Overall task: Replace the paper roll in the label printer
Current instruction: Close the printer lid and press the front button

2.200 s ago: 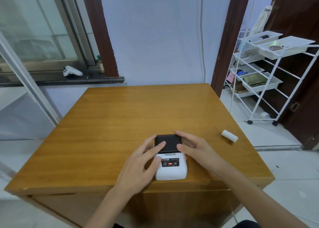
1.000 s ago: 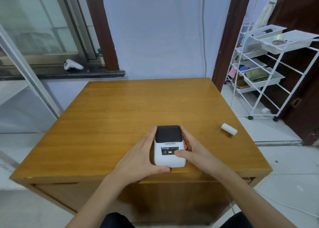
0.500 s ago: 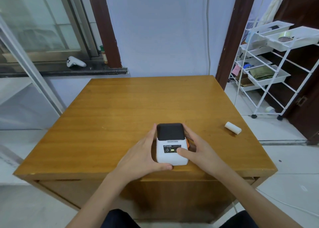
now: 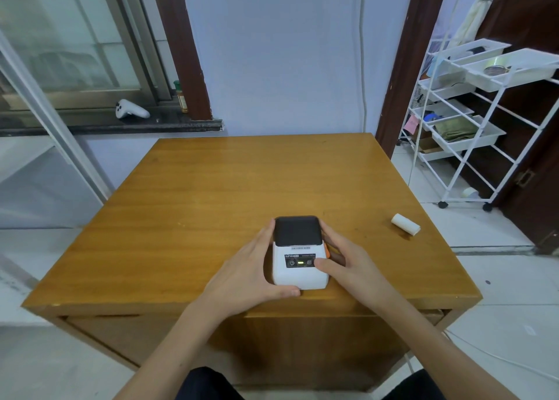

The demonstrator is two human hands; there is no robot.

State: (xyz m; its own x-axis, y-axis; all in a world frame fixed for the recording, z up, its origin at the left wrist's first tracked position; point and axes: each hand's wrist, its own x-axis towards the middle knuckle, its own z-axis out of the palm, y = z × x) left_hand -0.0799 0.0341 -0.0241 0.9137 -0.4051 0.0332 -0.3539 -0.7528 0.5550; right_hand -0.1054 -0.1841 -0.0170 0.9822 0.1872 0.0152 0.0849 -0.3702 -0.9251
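I'm cupping the printer [image 4: 299, 253] at the table's [image 4: 211, 188] six o'clock edge. My left hand [image 4: 251, 274] is wrapping its side, fingers pressed together, thumb under the front. My right hand [image 4: 348, 263] is gripping the other side, thumb pushing on the panel. The roll [image 4: 405, 224] is lying at three o'clock, well apart. I'm watching the risk: with the printer sitting this near the edge, a hard push could be sliding it off. I'm counting one printer, one roll, two hands.
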